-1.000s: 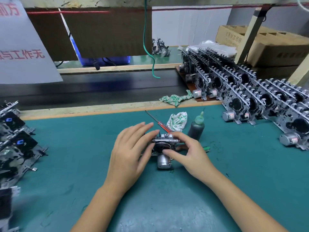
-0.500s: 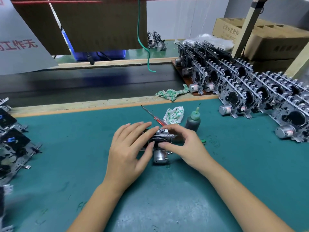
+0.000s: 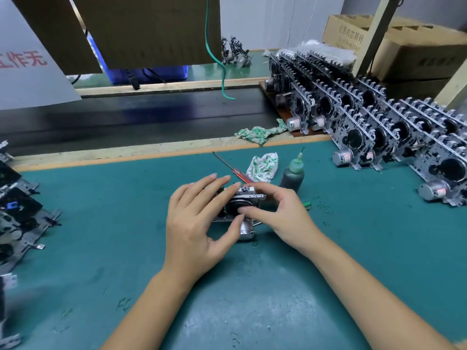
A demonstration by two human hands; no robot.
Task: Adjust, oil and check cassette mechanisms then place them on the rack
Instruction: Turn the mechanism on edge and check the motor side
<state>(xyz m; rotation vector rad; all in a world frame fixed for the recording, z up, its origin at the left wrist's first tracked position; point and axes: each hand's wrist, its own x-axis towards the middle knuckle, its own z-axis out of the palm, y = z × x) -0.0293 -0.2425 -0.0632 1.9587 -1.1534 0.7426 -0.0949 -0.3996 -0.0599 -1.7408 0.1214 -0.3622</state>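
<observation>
Even, soft overhead light brightens the green mat (image 3: 353, 261); shadows are faint, and wide-angle distortion bends its blurred edges.

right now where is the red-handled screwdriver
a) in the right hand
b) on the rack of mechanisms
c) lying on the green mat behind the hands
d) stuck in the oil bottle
c: the red-handled screwdriver lies on the green mat just beyond the cassette mechanism, which the left hand and right hand both hold; neither hand touches the screwdriver.
</observation>
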